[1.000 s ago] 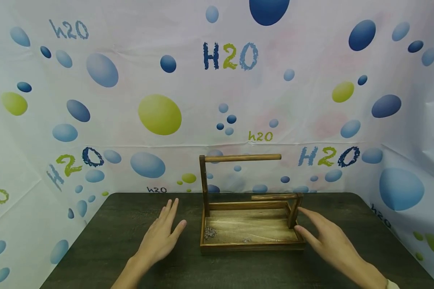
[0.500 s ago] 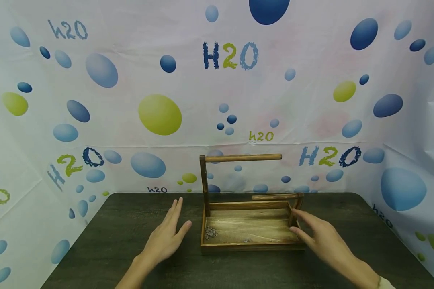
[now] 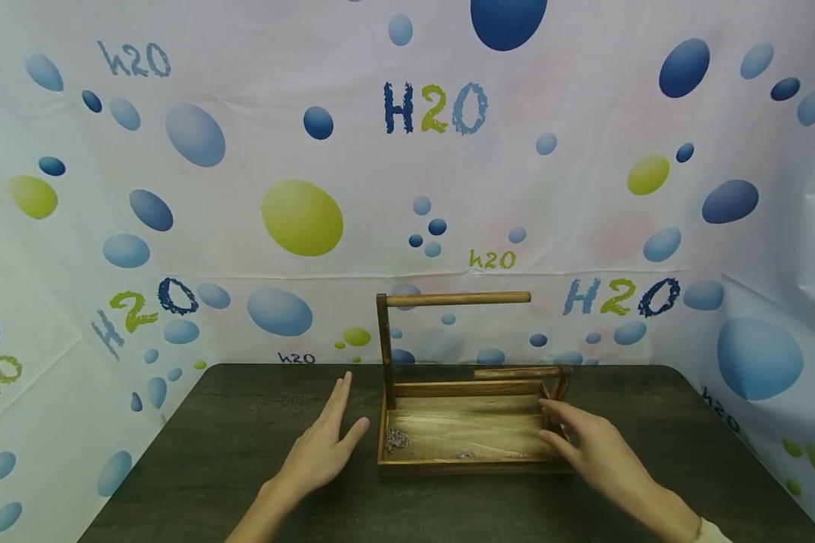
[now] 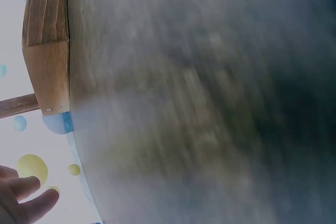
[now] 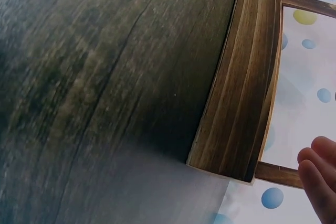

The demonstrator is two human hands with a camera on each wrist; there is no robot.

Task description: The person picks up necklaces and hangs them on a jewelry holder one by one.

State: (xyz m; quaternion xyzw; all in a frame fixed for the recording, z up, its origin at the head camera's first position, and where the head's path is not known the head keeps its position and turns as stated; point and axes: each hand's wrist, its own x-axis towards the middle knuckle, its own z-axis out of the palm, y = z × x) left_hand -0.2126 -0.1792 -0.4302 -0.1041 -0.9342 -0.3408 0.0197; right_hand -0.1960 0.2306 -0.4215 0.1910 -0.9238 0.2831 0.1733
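A wooden jewelry stand [image 3: 475, 468] sits on the dark table: a shallow tray with a tall left post and a shorter right post, each carrying a horizontal bar. In the tray's left corner lies a small heap of silver chain [image 3: 397, 440], and a tiny shiny piece [image 3: 463, 455] is by the front wall. My left hand [image 3: 317, 456], fingers extended and holding nothing, is left of the tray. My right hand [image 3: 594, 449] is at the tray's right end, thumb and fingers apart, overlapping the short post [image 3: 562, 386] in the head view. Both wrist views show the tray's end beside the fingers.
The dark wood-grain table [image 3: 244, 407] spreads around the stand. Behind and at both sides hangs a white backdrop [image 3: 353, 166] with blue and green dots and H2O lettering. The upper bar [image 3: 458, 299] rises well above the tray.
My left hand has moved right, closer to the tray. My right hand has shifted left, from beside the short post to overlapping the tray's right end. The stand stays in place.
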